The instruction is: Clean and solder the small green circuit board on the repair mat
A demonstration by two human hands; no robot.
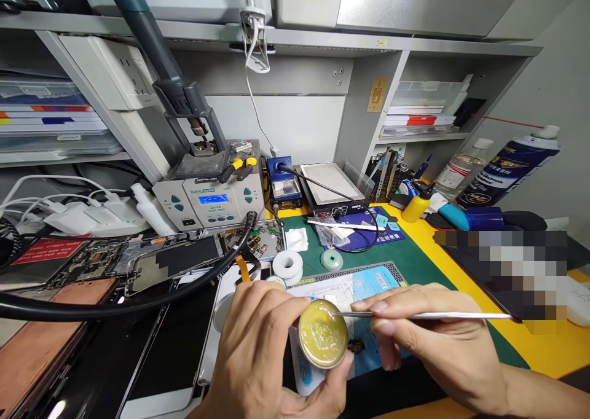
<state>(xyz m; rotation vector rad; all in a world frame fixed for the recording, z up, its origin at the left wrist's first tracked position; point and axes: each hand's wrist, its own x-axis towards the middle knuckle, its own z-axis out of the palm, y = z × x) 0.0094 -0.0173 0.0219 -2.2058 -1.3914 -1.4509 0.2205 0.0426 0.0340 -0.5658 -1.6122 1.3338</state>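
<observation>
Yellow paste (320, 340): it lies in the round tin (322, 367), glossy and streaked; the tin is tilted, mouth toward me.
My left hand (260, 345): it grips the tin from the left and below, thumb at the lower edge.
My right hand (433, 333): right of the tin, pinching a slim metal tool (452, 316); its tip is at the tin's upper right edge, though I can't tell whether it touches paste.
Dipping well: I'd keep the tin braced, the tool shallow and the dab small, clear of the wall.
Clear bottle (461, 168): beyond the tin, well right, capped; fill level unclear.
Yellow bottle (416, 205): beyond the tin, rightward; contents hidden.
Aerosol can (511, 168): farthest right of the tin, contents hidden.
</observation>
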